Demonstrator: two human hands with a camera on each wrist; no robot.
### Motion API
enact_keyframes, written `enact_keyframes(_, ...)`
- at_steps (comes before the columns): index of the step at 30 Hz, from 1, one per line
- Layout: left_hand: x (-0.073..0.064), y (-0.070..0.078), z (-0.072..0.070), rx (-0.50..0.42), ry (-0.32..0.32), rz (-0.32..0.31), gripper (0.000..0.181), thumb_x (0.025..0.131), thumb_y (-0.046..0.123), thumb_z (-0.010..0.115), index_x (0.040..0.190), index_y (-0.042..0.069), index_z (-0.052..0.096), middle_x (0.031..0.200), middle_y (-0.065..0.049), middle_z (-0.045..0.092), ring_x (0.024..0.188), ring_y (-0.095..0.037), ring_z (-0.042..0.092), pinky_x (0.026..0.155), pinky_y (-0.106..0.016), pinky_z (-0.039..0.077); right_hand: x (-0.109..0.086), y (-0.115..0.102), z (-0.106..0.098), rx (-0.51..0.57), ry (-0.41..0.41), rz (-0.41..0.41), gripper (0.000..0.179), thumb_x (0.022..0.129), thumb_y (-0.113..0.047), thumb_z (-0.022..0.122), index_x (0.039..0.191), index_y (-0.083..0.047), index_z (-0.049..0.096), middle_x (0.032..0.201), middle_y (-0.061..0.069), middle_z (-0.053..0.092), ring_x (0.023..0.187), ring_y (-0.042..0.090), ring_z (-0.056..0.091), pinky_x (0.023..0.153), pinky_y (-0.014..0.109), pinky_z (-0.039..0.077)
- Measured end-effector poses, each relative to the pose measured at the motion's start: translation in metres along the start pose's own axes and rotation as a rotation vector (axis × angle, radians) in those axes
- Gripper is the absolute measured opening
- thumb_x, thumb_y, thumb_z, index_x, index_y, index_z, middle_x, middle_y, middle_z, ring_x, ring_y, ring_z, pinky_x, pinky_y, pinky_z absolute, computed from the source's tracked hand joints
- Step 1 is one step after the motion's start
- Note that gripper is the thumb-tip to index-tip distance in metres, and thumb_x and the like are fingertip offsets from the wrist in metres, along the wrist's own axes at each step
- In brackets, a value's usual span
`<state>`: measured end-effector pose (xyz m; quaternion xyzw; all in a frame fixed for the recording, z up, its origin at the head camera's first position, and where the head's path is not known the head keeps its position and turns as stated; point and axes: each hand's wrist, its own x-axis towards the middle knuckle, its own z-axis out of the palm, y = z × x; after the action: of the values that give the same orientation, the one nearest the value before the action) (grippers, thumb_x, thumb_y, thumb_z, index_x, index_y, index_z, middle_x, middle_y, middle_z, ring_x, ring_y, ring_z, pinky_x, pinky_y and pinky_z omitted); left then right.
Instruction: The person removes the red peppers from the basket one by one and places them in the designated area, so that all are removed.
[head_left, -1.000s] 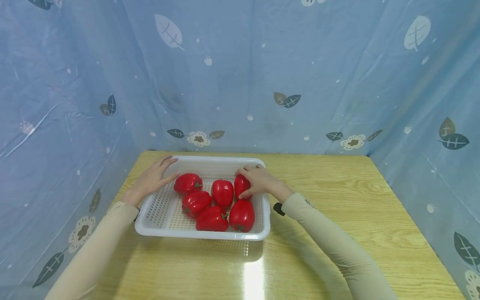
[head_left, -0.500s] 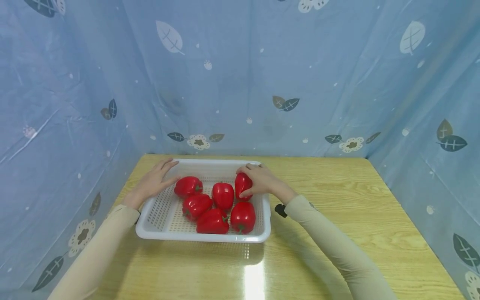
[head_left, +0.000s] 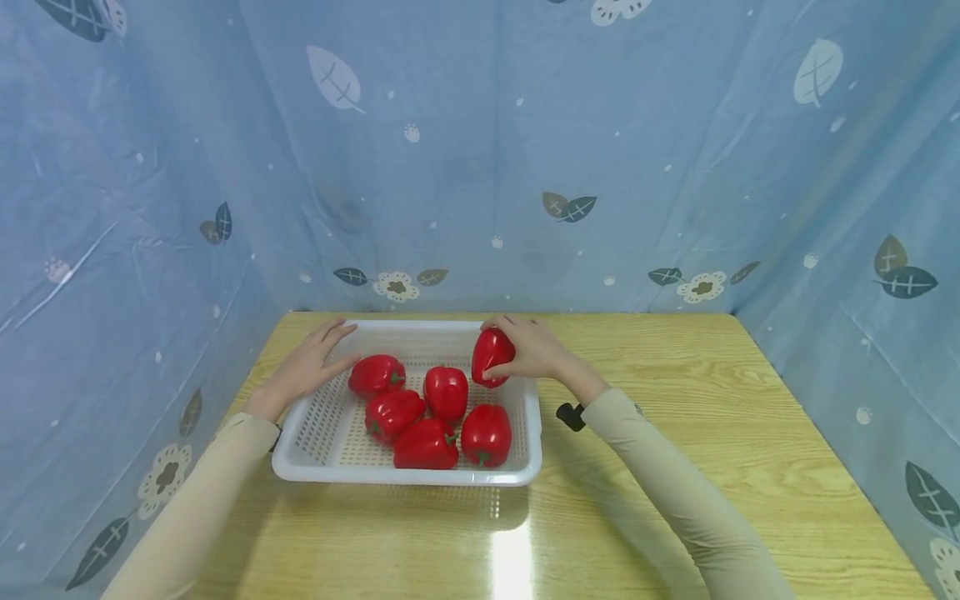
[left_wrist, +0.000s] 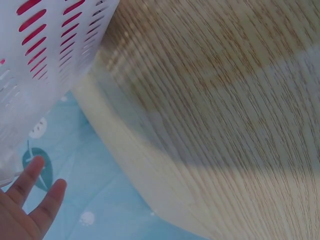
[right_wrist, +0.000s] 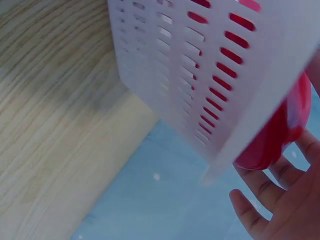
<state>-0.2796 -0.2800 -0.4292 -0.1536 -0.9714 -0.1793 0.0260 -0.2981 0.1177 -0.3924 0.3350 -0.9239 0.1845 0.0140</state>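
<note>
A white slotted plastic basket [head_left: 315, 473] stands on the wooden table with several red bell peppers [head_left: 425, 444] lying in it. My right hand [head_left: 531, 348] grips one red bell pepper [head_left: 491, 354] at the basket's back right corner; in the right wrist view that bell pepper [right_wrist: 292, 112] shows above the rim, with fingers curled round it. At the left side, my left hand [head_left: 303, 367] lies over the basket's rim, its fingers spread and thumb close to the leftmost pepper [head_left: 377, 375]. In the left wrist view only part of the left hand [left_wrist: 30, 205] shows.
The wooden table [head_left: 645, 400] extends to the right of the basket and in front of it. A blue patterned curtain [head_left: 480, 167] hangs behind and along both sides. A small black object [head_left: 571, 417] shows at the right wrist.
My right hand has lifted the bell pepper up from among the others and moved it slightly back and right. The left hand has stayed at the basket's left side.
</note>
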Motion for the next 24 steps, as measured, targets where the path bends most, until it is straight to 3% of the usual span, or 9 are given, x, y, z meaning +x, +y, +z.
enact_keyframes(5,-0.001,0.0,0.0,-0.005,0.003,0.008,0.072,0.088,0.058,0.047,0.146,0.019,0.029,0.152,-0.016,0.019,0.136,-0.041,0.021,0.102,-0.066,0.025,-0.003,0.002,-0.006,0.038,0.034,0.026,0.073,0.069,-0.053,0.075,0.129,-0.022,0.046,0.123,0.001,0.053,0.11,0.019,0.052,0.094,0.046,0.043)
enact_keyframes(24,-0.001,0.0,0.001,-0.015,0.011,0.021,0.07,0.089,0.055,0.049,0.146,0.019,0.029,0.152,-0.016,0.019,0.136,-0.042,0.021,0.101,-0.067,0.025,-0.031,0.016,-0.033,0.163,0.199,0.08,0.074,0.069,-0.047,0.078,0.128,-0.016,0.045,0.121,0.003,0.054,0.11,0.021,0.052,0.095,0.047,0.037)
